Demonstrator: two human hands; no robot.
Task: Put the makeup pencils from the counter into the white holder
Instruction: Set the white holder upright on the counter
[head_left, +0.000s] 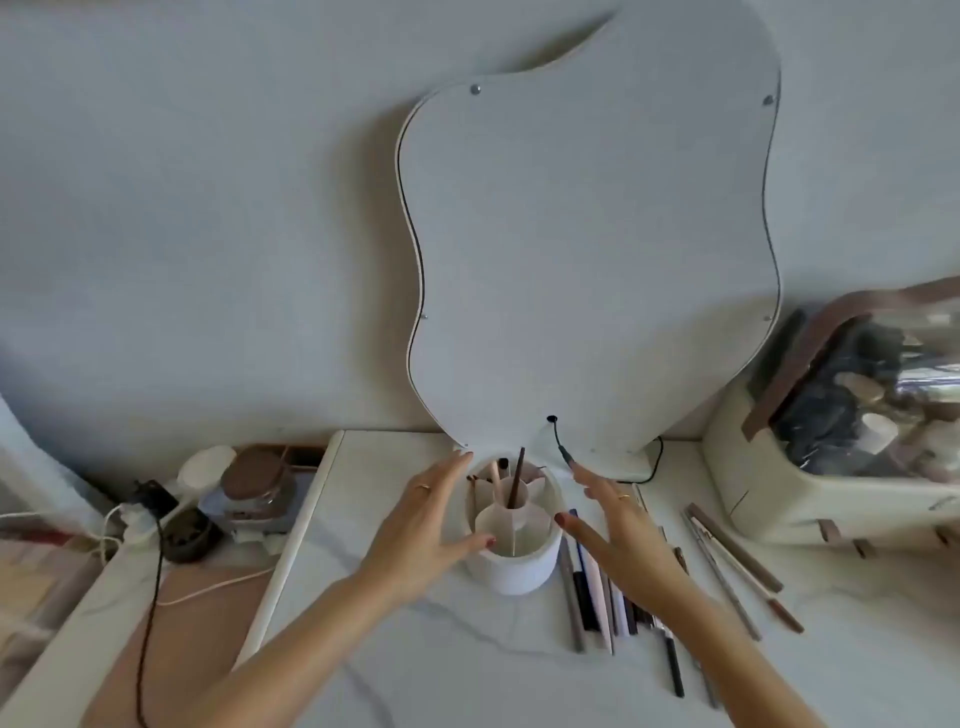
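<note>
Fingers (445, 480) straight, both hands flank the white holder (514, 564).

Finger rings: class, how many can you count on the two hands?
2: one ring on the left hand, one ring on the right hand. Others may be hidden.

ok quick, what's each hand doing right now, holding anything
Left hand: open, fingers spread beside the white holder, holding nothing.
Right hand: open, fingers spread on the holder's other side, holding nothing.
</note>
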